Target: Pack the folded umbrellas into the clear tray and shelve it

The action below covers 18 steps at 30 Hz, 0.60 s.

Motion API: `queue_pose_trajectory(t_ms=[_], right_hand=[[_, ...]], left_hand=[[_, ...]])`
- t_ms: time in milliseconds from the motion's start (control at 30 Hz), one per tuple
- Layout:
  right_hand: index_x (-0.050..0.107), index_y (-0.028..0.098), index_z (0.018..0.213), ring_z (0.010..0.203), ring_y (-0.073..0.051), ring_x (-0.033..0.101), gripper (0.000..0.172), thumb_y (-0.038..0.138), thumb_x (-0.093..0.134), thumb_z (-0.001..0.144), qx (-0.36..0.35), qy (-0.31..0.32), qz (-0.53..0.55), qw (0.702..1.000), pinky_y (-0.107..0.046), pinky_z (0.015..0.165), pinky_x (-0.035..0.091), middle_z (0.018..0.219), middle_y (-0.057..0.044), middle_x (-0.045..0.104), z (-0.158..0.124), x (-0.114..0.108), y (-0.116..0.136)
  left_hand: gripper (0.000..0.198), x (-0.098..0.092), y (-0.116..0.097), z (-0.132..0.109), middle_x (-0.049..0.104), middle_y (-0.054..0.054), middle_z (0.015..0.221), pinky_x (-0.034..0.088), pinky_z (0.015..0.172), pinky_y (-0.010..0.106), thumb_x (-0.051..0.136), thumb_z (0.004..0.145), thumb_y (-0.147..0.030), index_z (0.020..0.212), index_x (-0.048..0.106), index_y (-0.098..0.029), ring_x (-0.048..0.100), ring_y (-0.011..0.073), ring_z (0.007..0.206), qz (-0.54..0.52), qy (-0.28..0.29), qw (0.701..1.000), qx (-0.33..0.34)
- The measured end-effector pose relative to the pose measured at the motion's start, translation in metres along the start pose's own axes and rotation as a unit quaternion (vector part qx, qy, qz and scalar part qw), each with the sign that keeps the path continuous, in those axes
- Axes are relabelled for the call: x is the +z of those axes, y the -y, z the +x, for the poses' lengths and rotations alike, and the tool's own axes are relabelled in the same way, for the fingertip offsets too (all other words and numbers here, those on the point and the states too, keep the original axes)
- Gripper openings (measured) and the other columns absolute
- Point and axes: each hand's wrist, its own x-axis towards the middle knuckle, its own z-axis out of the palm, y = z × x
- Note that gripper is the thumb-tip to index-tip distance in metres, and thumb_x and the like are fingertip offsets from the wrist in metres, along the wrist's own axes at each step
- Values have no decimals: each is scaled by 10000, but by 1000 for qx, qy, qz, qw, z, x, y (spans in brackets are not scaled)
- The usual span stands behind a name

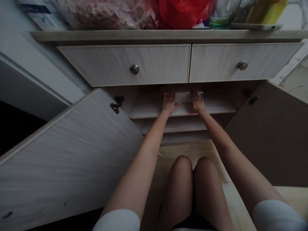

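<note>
A pale, shallow box (183, 97) sits on the upper shelf (146, 107) inside an open cabinet. My left hand (169, 102) is at the box's left end, its fingers over the front and its thumb pointing inward. At the right end, my right hand (197, 102) holds the box in the same way, fingers reaching to its top edge. Both arms stretch forward between the two open doors. The back of the box is lost in shadow, and its underside is hidden.
The left door (79, 154) and right door (271, 138) swing out on either side. Above are two closed drawers with round knobs (134, 69). The countertop (144, 35) carries a red plastic bag (185, 12), clear-wrapped goods (103, 14) and a glass (222, 14). A lower shelf (183, 124) runs below.
</note>
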Motion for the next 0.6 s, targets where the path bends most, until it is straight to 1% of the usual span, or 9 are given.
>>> queue_pose_trajectory(t_ms=[67, 167, 367, 500, 600], right_hand=[[262, 56, 1600, 1558, -335, 114, 680, 336, 324, 984, 0, 4, 2, 1000, -643, 1224, 27, 1660, -189, 218, 5, 1, -3], [282, 43, 1592, 1555, -350, 123, 673, 340, 316, 989, 8, 20, -3, 1000, -652, 1220, 35, 1659, -199, 211, 11, -1, -4], [268, 45, 1595, 1557, -334, 119, 665, 315, 338, 991, 26, 53, -24, 998, -630, 1231, 40, 1672, -181, 176, 12, -16, 5], [238, 33, 1600, 1560, -338, 99, 674, 314, 331, 994, 35, 81, -34, 996, -636, 1227, 59, 1680, -183, 126, 11, -26, 12], [220, 25, 1602, 1561, -341, 83, 704, 314, 375, 980, 44, 114, -28, 992, -639, 1226, 58, 1681, -187, 109, 13, -35, 16]], left_hand=[[837, 0, 1, 4, 71, 164, 1703, -62, 1253, 523, 422, 974, -513, 1631, 104, -104, 11, 317, 1578, 0, 4, 1000, 0], [837, -1, 1, 9, 68, 176, 1701, -60, 1255, 518, 427, 973, -506, 1627, 116, -85, 13, 325, 1576, 3, 11, 1000, -3], [845, -8, -3, 11, 72, 200, 1695, -81, 1255, 482, 437, 972, -494, 1609, 147, -21, 4, 322, 1576, 32, 38, 999, -15], [818, -15, -5, 11, 61, 176, 1701, -47, 1260, 491, 381, 990, -514, 1620, 126, -58, 0, 299, 1579, 54, 59, 997, -23], [796, -23, -11, 13, 69, 178, 1699, -15, 1262, 503, 355, 1000, -519, 1619, 144, -66, 23, 299, 1578, 66, 79, 994, -36]])
